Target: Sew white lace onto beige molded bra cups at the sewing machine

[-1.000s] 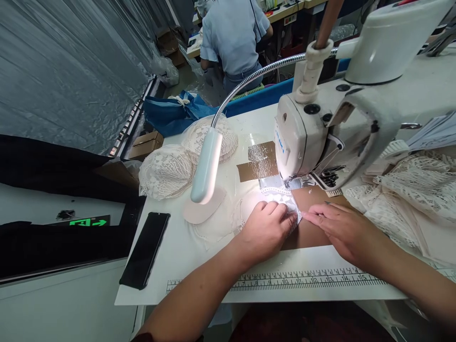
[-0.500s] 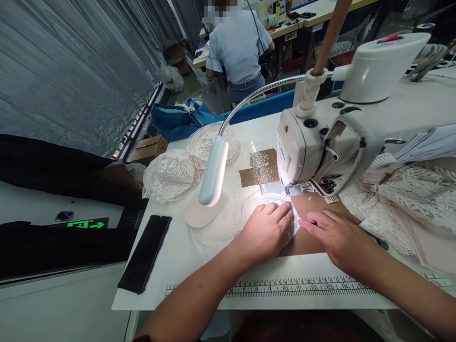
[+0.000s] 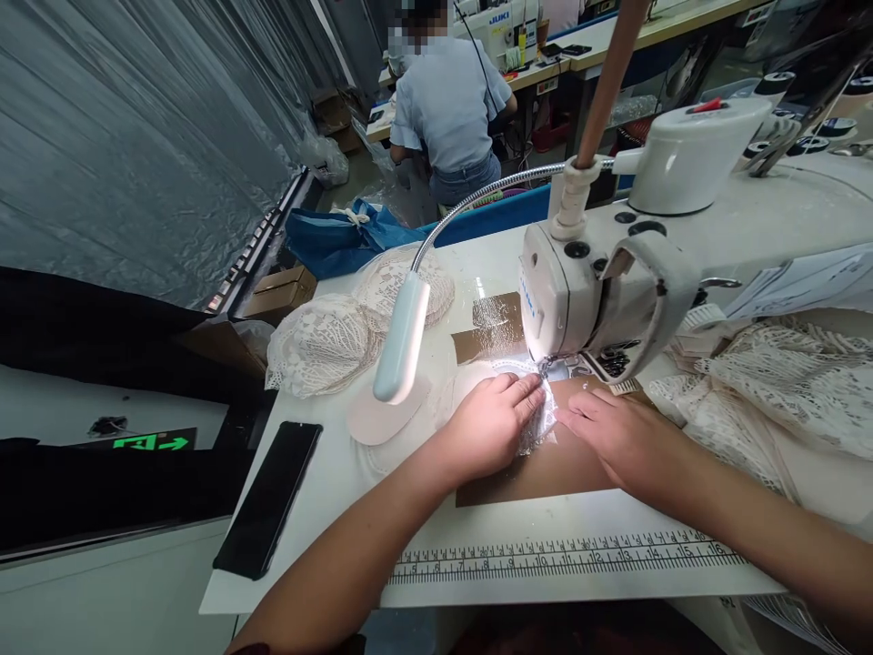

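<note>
Lace piece [image 3: 544, 424] at the sewing machine [image 3: 560, 291], presumably steadied by left hand [image 3: 486, 424] laid over it, right hand [image 3: 617, 432] at right edge; grips unclear.

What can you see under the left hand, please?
White lace lies under the left hand, with a brown surface showing nearer the wearer. What lies directly beneath the hand is covered and cannot be seen.

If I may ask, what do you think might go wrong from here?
The left hand presses the lace piece close to the needle end of the sewing machine, so it might get caught. The right hand is at the lace's edge; uneven guiding could pucker it. The phone near the edge of the table could be knocked off.
</note>
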Action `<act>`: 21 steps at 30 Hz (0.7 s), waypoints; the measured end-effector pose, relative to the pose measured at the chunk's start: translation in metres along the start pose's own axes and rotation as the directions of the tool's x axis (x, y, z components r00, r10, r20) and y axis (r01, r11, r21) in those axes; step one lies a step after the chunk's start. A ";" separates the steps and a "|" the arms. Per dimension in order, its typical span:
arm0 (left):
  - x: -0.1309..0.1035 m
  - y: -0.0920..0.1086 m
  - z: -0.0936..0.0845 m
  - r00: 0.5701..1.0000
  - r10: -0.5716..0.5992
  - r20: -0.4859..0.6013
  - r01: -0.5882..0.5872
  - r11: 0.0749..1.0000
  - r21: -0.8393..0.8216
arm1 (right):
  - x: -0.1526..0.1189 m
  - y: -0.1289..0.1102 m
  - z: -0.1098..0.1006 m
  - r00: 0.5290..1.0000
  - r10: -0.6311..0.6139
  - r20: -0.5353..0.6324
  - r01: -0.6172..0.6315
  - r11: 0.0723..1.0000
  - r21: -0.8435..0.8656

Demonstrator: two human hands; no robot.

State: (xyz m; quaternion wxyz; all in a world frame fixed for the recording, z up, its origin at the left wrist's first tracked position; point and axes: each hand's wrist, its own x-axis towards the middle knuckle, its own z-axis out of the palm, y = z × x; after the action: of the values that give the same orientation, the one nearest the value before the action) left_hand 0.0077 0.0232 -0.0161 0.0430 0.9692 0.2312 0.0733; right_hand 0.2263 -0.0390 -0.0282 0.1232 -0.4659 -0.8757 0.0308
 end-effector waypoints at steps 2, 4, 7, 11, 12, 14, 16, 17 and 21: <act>0.004 -0.008 -0.002 1.000 -0.003 0.009 0.003 1.000 0.007 | 0.007 0.002 0.001 1.000 0.013 0.010 -0.012 1.000 -0.024; 0.007 -0.015 -0.005 1.000 -0.005 0.016 0.005 1.000 0.010 | 0.012 0.003 0.002 0.999 0.039 0.007 -0.039 0.999 -0.038; 0.011 -0.023 -0.006 1.000 0.006 0.013 -0.006 1.000 0.014 | 0.014 0.003 0.004 0.997 0.077 -0.023 -0.079 0.995 -0.066; 0.010 -0.025 -0.005 0.998 0.046 -0.049 -0.046 0.999 -0.007 | 0.013 0.001 0.008 0.994 0.092 -0.056 -0.098 0.988 -0.118; 0.009 -0.024 -0.004 0.996 0.061 -0.065 -0.062 0.998 -0.019 | 0.013 0.001 0.008 0.993 0.094 -0.065 -0.102 0.987 -0.125; 0.007 -0.022 -0.003 0.994 0.076 -0.080 -0.079 0.996 -0.037 | 0.012 0.000 0.010 0.992 0.093 -0.083 -0.104 0.986 -0.130; 0.006 -0.022 -0.002 0.994 0.074 -0.075 -0.077 0.996 -0.042 | 0.011 0.000 0.013 0.990 0.096 -0.105 -0.110 0.984 -0.137; 0.006 -0.023 -0.001 0.995 0.070 -0.067 -0.073 0.996 -0.042 | 0.011 0.000 0.014 0.988 0.099 -0.118 -0.116 0.983 -0.144; 0.008 -0.029 -0.003 0.999 0.047 -0.013 -0.047 0.998 -0.042 | 0.010 0.002 0.023 0.978 0.117 -0.172 -0.147 0.973 -0.177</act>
State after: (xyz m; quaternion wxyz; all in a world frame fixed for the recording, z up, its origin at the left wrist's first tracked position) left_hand 0.0019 0.0529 -0.0152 0.0603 0.9728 0.2070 0.0851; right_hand 0.2169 -0.0281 -0.0489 0.1463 -0.5338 -0.8289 -0.0819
